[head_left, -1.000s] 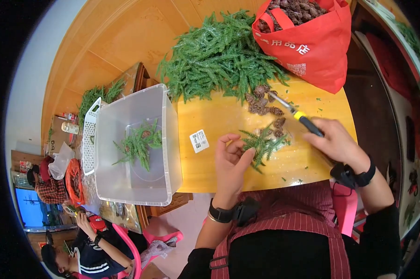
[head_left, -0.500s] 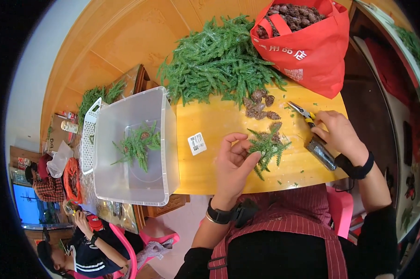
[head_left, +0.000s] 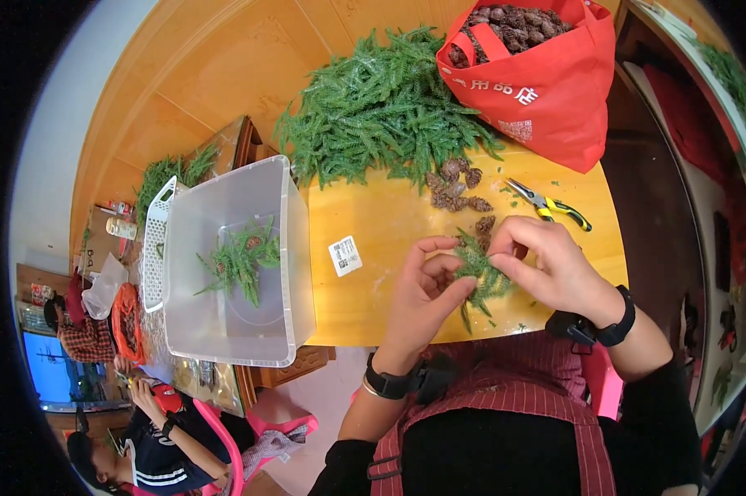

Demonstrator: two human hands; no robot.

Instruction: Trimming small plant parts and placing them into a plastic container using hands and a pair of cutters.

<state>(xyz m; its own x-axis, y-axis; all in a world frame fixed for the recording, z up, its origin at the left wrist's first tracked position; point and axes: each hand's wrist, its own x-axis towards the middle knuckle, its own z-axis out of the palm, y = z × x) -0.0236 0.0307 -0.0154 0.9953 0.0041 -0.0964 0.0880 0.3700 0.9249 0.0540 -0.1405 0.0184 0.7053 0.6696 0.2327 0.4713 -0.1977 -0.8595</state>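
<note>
green needle sprig bundle sits pinched btwn left hand & right hand fingers, just above yellow wooden tabletop edge. risk: loose pinch lets sprigs splay or drop off near edge; brown pine cones & yellow-handled pliers close by could get knocked.

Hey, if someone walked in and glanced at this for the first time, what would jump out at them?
Probably the bright red bag full of pine cones at the far right of the yellow table, beside a big heap of green sprigs. Near the front edge, the left hand and right hand pinch a small green sprig between them. To the left sits a clear plastic tub with a few sprigs inside.
</note>
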